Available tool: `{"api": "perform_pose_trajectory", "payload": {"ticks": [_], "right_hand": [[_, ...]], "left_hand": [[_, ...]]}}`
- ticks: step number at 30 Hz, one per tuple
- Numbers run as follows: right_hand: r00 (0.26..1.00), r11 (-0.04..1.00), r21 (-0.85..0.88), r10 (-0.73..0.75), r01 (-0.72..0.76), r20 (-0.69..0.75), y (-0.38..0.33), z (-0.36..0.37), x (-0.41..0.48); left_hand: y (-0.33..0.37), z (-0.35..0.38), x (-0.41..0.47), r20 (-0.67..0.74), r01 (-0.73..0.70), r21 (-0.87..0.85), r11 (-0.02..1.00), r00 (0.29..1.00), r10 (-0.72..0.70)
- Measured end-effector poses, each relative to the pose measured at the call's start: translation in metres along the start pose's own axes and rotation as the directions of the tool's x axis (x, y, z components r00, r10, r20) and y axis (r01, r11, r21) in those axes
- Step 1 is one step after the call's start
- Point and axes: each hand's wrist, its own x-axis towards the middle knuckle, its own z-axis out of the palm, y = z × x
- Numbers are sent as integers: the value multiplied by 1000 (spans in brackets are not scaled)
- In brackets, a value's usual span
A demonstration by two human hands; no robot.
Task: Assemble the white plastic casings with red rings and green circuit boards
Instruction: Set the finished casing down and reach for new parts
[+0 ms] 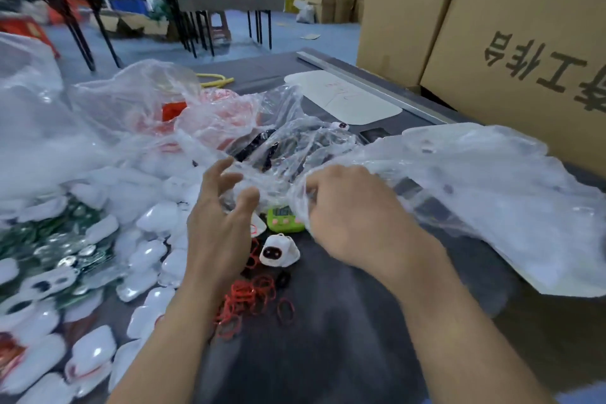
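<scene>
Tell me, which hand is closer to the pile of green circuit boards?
Left. The left hand is to the right of the green circuit boards, with white casings between them. The right hand is farther right, gripping the clear plastic bag.

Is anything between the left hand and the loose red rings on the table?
Nothing visible. The red rings lie uncovered on the table, nearer the person than the left hand. The plastic bag that the right hand grips lies farther back, not over them.
</scene>
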Motion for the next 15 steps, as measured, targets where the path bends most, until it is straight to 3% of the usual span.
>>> {"api": "perform_pose_trajectory", "payload": {"ticks": [3,6,8,9,10,11,13,15], "right_hand": [[995,989,-134,-47,58,84,-45,26,12],[998,982,-181,55,-48,33,-60,27,17],[955,981,-108,129,-163,-266,-56,22,15],[881,981,-54,144,-188,-450,-56,18,11],[797,986,34,150,-161,-585,-60,15,6],[757,989,127,142,-79,-638,-67,18,3],[844,947,291,43,136,-535,-87,36,8],[974,876,452,-79,170,-213,-109,66,26]], "left_hand": [[-6,-29,-5,-99,13,11,1000,995,-12],[-11,-57,-10,-149,35,74,997,989,-24],[-14,-75,-12,-161,43,116,992,987,-24],[-15,-82,-12,-168,46,132,990,985,-23],[-16,-87,-12,-178,46,146,988,984,-20],[-17,-91,-11,-188,45,158,986,982,-15],[-22,-98,-7,-212,40,179,983,977,-1],[-32,-107,-2,-220,76,239,968,975,-22]]}}
